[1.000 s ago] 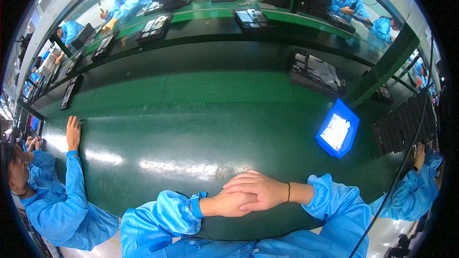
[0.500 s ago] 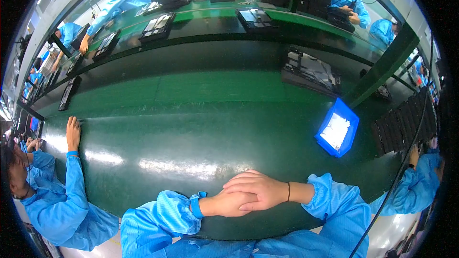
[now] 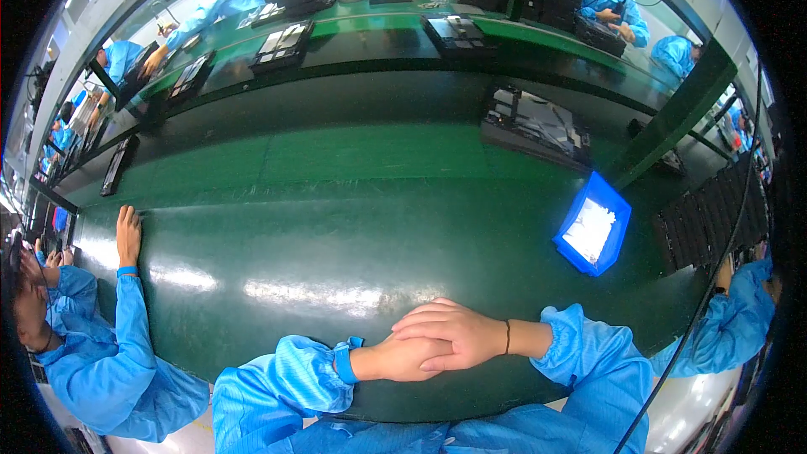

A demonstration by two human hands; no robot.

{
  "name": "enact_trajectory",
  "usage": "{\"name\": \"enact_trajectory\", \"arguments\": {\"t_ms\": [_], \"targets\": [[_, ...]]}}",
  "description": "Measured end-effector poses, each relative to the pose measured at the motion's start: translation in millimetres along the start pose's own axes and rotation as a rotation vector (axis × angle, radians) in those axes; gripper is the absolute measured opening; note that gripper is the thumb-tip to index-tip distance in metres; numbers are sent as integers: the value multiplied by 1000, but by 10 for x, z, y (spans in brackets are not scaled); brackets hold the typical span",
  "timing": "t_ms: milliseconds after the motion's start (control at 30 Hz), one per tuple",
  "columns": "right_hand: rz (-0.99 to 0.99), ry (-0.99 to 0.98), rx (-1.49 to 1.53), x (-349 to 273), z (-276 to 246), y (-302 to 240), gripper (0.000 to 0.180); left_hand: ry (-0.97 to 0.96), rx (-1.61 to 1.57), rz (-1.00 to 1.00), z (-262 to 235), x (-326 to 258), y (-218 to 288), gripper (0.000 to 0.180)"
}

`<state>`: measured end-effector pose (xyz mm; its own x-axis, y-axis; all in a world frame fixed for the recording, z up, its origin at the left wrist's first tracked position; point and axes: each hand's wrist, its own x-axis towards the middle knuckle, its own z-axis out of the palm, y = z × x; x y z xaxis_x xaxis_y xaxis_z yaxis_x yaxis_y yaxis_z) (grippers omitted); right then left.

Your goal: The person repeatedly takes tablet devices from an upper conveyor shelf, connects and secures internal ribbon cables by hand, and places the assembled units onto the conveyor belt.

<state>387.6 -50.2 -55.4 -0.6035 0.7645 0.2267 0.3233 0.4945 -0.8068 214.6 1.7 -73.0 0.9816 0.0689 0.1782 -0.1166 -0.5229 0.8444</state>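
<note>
My right hand lies across the back of my left hand, its fingers wrapped over it. The left hand's fingers are mostly hidden beneath. Both rest together at the near edge of a green work table. No object shows in either hand. To their right, apart from them, a blue plastic bin holds a heap of small white pieces. Beyond the bin, a black tray with grey and black parts sits on the belt running across the table's far side.
A green post rises behind the bin. A row of black trays stands at the right, with a dark cable hanging in front. More trays lie on the raised far line. Co-workers sit across and on both sides; one's hand lies at left.
The black tray on the belt has slid left. Trays on the raised far line have shifted slightly right. A far-left co-worker's tray is now tilted up. My hands have not moved.
</note>
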Motion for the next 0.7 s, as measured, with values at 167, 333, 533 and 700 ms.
{"name": "enact_trajectory", "arguments": {"t_ms": [167,333,533,700], "targets": [[20,-43,21,21,-54,-44,53,10,-4,10,-31,22,48,26],[91,-290,244,143,-537,-41,46,67,-143,52,-17,86,41,27],[164,20,-486,633,-1842,74,38,8,45,78,-77,61,3,27],[644,381,-870,321,-3021,1167,48,1,16,132,-38,89,-18,25]]}}
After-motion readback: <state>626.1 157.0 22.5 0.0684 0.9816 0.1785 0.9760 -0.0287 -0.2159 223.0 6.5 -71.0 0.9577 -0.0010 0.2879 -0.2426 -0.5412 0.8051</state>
